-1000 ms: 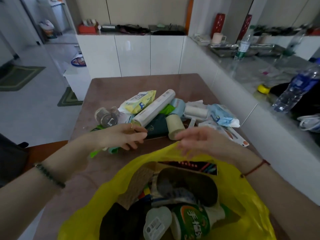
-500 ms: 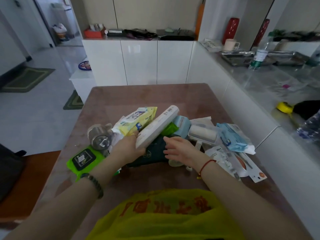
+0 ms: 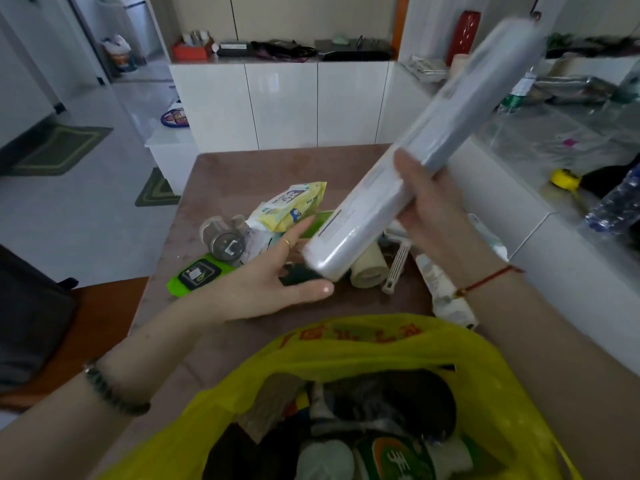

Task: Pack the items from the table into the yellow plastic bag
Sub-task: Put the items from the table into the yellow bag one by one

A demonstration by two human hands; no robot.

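Note:
My right hand (image 3: pixel 433 209) grips a long white roll (image 3: pixel 408 161) around its middle and holds it tilted in the air above the table, its far end up and to the right. My left hand (image 3: pixel 277 282) is open just below the roll's near end, thumb close to it. The yellow plastic bag (image 3: pixel 381 344) gapes open at the bottom, with several packed items inside. On the brown table (image 3: pixel 235 168) lie a yellow wipes pack (image 3: pixel 294 206), a clear tape dispenser (image 3: pixel 225 237), a green pack (image 3: pixel 197 273), a beige tape roll (image 3: pixel 370 268) and a white comb-like piece (image 3: pixel 396 268).
A white counter (image 3: pixel 540 216) runs along the right with water bottles (image 3: pixel 616 199) and a yellow tape measure (image 3: pixel 564 178). White cabinets (image 3: pixel 284 105) stand behind the table. A dark chair (image 3: pixel 31 317) sits at the left.
The long white roll has left the pile and now hangs in my right hand above the table. My left hand let go of it and opened. The bag's mouth is back in view.

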